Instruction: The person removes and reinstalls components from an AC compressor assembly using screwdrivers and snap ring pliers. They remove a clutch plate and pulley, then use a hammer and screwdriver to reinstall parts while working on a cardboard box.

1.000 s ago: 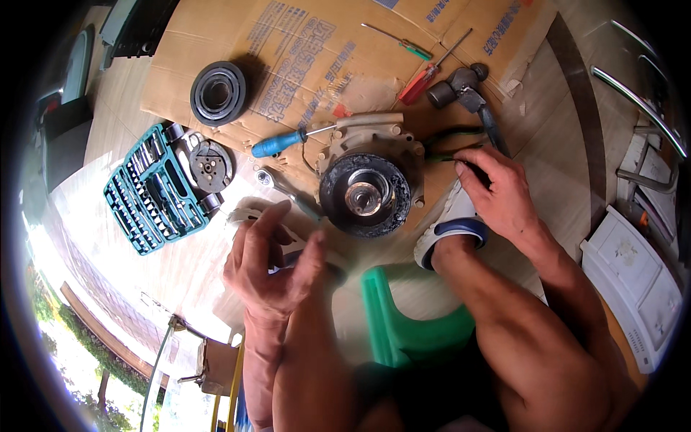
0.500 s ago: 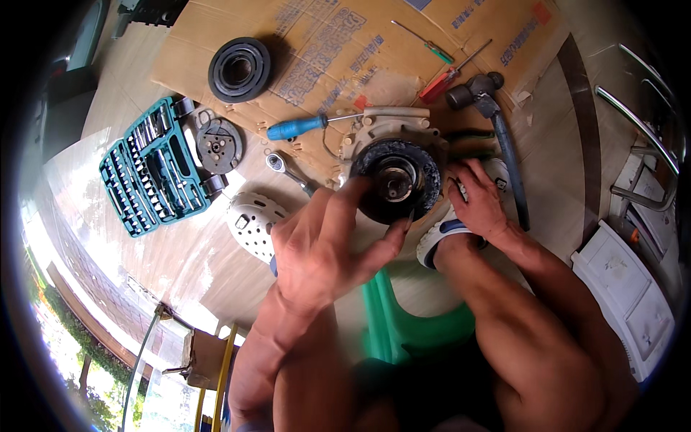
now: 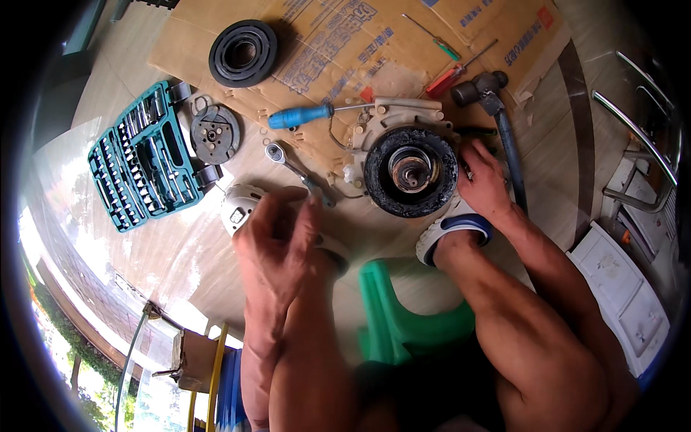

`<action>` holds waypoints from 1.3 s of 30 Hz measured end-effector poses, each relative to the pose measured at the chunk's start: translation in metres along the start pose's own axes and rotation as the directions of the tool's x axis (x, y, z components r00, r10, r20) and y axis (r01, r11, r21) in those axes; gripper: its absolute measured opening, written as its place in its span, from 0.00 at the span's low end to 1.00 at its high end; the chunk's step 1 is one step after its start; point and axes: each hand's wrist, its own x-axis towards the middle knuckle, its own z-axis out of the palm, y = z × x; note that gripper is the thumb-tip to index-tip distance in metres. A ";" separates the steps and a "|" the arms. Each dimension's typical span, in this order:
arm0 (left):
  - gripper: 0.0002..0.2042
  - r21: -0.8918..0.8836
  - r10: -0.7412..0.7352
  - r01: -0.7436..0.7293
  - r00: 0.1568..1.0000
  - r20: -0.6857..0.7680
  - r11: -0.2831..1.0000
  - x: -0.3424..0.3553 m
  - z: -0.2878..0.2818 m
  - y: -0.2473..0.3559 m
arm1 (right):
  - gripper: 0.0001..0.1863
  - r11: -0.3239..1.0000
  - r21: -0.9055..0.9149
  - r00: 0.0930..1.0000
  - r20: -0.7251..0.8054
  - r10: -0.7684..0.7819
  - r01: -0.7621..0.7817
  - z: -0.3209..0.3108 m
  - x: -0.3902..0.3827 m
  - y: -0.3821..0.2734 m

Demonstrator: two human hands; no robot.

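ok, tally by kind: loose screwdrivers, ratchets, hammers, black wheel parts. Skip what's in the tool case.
Screwdrivers: 3 (blue screwdriver, red screwdriver, green screwdriver)
Ratchet: 1
Hammer: 1
Black wheel parts: 2 (loose wheel on the cardboard, second wheel on the pale metal unit)
Total: 7

1. The left hand [image 3: 277,234] is hovering left of centre, blurred, its grip curling loosely.
2. At centre right, the right hand [image 3: 486,183] is lying just beside a black pulley [image 3: 407,201], contact being unclear.
3. At upper centre, a pale housing [image 3: 403,114] is showing above the pulley.
4. A ratchet [image 3: 288,163] is lying between the pulley and a teal socket case [image 3: 147,155] at left.
5. At upper right, a hammer [image 3: 507,147] is lying near a red screwdriver [image 3: 445,84].
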 end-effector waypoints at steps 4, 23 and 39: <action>0.16 0.266 0.016 -0.097 0.956 0.293 0.959 0.002 -0.002 -0.001 | 0.14 0.985 0.027 0.981 0.105 0.164 -0.168 -0.007 0.022 -0.011; 0.16 0.314 0.002 -0.135 0.920 0.391 0.940 0.011 0.003 -0.003 | 0.14 0.995 -0.096 0.997 -0.072 0.030 -0.037 0.027 0.025 0.019; 0.18 0.308 0.030 -0.156 0.926 0.376 0.938 0.018 0.008 -0.004 | 0.14 0.997 -0.052 0.990 -0.129 0.049 -0.056 0.030 0.026 0.014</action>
